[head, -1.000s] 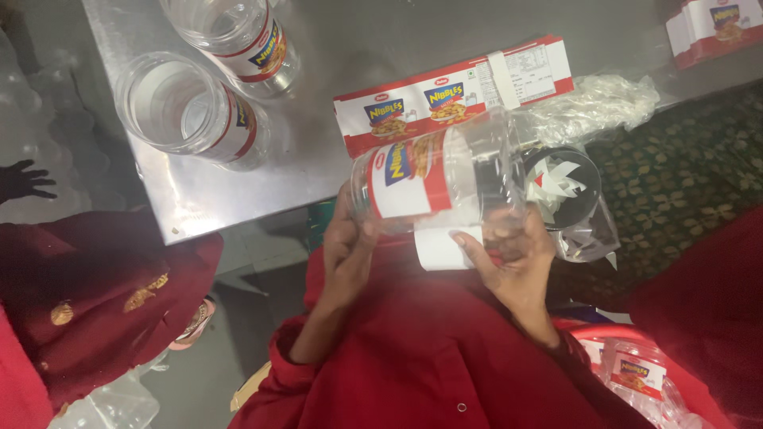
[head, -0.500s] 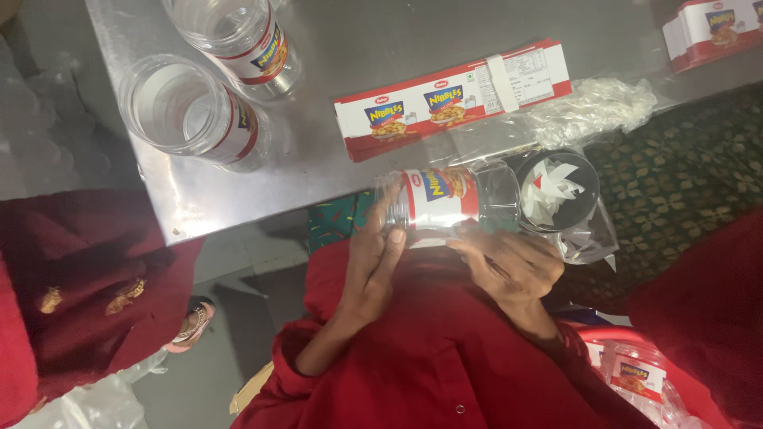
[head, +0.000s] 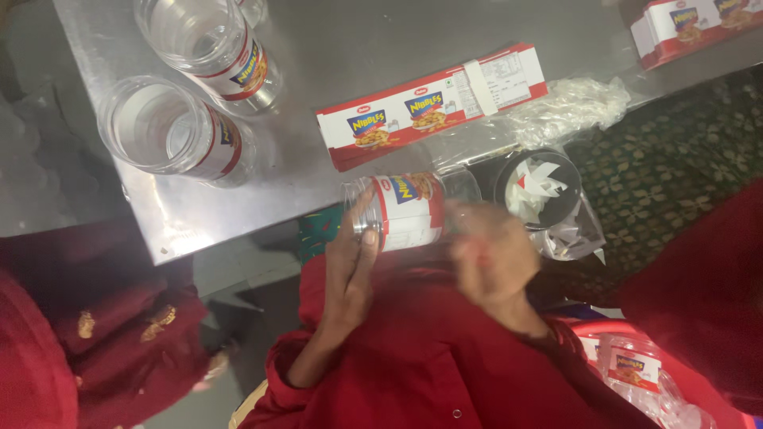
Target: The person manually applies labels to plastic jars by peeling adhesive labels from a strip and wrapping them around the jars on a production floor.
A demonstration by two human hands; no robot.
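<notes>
A clear plastic jar (head: 407, 208) with a red and white label lies sideways in front of my chest, just below the edge of the steel table (head: 238, 226). My left hand (head: 350, 266) grips its open mouth end, with the fingers along the rim. Blurred by motion, my right hand (head: 491, 258) covers the jar's other end and touches the label's edge. A stack of flat red labels (head: 433, 103) rests on the table just beyond the jar.
Two labelled clear jars (head: 171, 131) (head: 211, 44) lie at the table's left. A crumpled plastic bag (head: 568, 107) and a black lid (head: 539, 187) sit to the right. More labels (head: 695, 24) lie top right. A red basket (head: 636, 373) holds jars. Another person's sleeve (head: 95, 334) is at left.
The jar has dropped lower and turned in my hands. My right hand slid from under the jar onto its end. The white strip under the jar and the neighbour's hand are gone from view.
</notes>
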